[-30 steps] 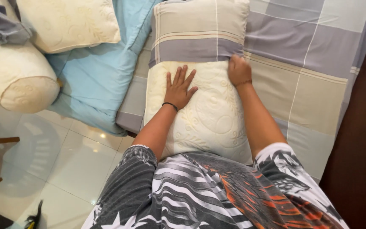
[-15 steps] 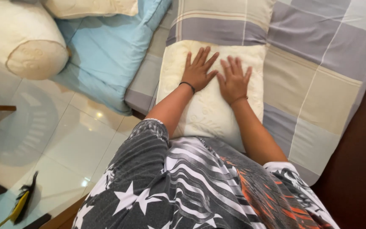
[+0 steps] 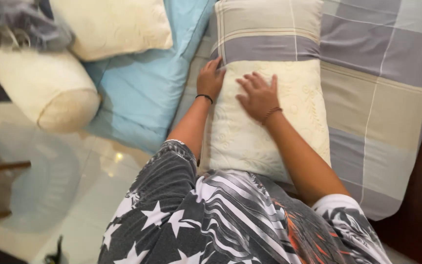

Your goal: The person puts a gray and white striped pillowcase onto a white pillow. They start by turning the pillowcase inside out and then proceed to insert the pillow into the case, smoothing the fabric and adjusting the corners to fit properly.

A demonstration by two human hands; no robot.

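Looking down from my head camera, I see a cream pillow [image 3: 250,132] lying lengthwise on a bed, partly inside a striped grey-and-beige pillowcase [image 3: 269,29] whose open edge crosses its far end. My left hand [image 3: 211,80] grips the pillow's left far corner right at that edge, fingers curled around it, seemingly to steady the corner where the case begins. My right hand [image 3: 259,95] lies flat on the pillow's top, fingers loosely spread and pressing down, likely to keep the stuffing from bunching. Under everything is a checked bedsheet [image 3: 382,88]. To the left lie a light blue cover [image 3: 142,83], a cream bolster [image 3: 40,88] and another bare pillow [image 3: 113,24].
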